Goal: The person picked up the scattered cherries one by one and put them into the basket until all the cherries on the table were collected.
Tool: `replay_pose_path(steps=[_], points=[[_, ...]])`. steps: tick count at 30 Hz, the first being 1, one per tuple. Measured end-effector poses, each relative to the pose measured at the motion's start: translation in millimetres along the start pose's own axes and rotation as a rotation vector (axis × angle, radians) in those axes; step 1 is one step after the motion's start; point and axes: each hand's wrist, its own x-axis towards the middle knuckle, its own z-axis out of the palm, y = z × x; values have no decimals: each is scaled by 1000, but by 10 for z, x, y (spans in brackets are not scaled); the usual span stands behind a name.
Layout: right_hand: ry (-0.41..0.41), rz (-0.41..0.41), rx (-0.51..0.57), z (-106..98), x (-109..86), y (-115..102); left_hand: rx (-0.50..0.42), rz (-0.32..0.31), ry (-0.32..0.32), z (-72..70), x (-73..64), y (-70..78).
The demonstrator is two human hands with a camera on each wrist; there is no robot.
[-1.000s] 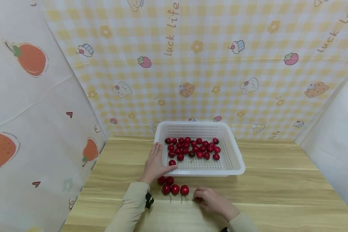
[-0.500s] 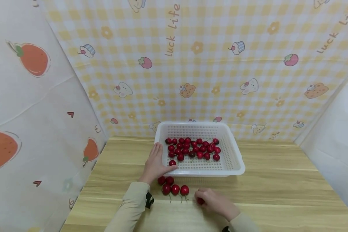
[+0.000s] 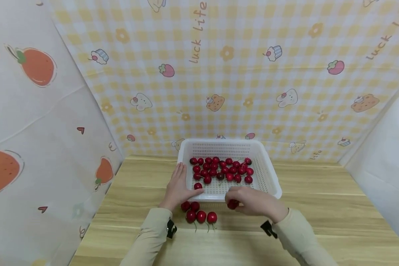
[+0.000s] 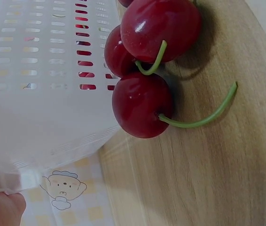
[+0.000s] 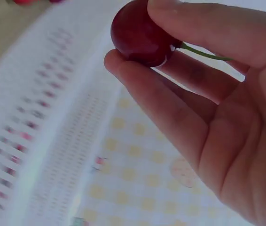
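A white slotted plastic basket [image 3: 269, 173] holds several red cherries [image 3: 214, 167]. My left hand [image 3: 178, 188] rests on its front left corner, thumb along the front rim and straight fingers on the left side. Only a bit of that hand [image 4: 1, 207] shows in the left wrist view. Above the table by the front rim, my right hand [image 3: 256, 201] pinches one cherry [image 5: 140, 33] between thumb and fingertips, its green stem toward the palm. Several more cherries [image 3: 201, 217] lie on the table before the basket, close to my left wrist; the left wrist view shows green stems on these cherries [image 4: 142, 104].
The basket stands on a wood-grain table [image 3: 312, 218], near its back edge. Behind rises a yellow checked cloth [image 3: 239, 81] with cartoon prints, and a white printed cloth [image 3: 63, 96] hangs on the left.
My right hand has lifted the cherry off the table and carried it forward to the basket's front rim. The left hand and the basket stay where they were.
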Motion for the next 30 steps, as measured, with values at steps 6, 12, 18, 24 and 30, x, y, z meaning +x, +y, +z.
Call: replay_pose_path(steps=[6, 12, 18, 24, 30], points=[[-18, -15, -55, -354, 296, 141, 13, 10, 11, -11, 10, -2], [-112, 107, -65, -470, 669, 371, -1, 5, 6, -12, 3, 6], [-174, 170, -135, -387, 998, 611, -14, 8, 9, -11, -6, 8], [-244, 256, -228, -244, 1236, 767, -12, 9, 7, -9, -5, -2], [-266, 340, -239, -146, 1384, 829, -10, 18, 10, -26, -2, 17]])
